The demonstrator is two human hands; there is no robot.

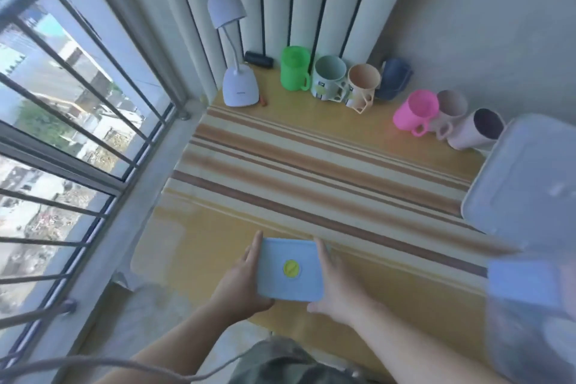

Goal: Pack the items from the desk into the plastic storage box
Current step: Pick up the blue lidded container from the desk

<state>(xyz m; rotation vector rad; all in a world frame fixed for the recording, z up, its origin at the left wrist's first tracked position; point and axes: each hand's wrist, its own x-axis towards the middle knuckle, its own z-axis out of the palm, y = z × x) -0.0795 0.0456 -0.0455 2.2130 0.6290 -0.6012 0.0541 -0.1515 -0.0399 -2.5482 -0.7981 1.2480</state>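
A small pale blue lidded container (290, 270) with a yellow round knob on its lid sits near the desk's front edge. My left hand (241, 284) holds its left side and my right hand (335, 285) holds its right side, fingers along the edges. The large clear plastic storage box (530, 315) with a blue latch stands blurred at the right, and its clear lid (526, 178) leans above it. Along the back stand a green mug (293, 69), a grey-green mug (328, 78), a beige cup (363, 84), a dark blue cup (393, 78), a pink mug (416, 112) and two pale cups (467, 128).
The desk (311, 171) is covered with a yellow and brown striped cloth. A white desk lamp (238, 81) stands at the back left with a small black object (258, 58) behind it. A barred window (68, 121) runs along the left; a radiator stands behind.
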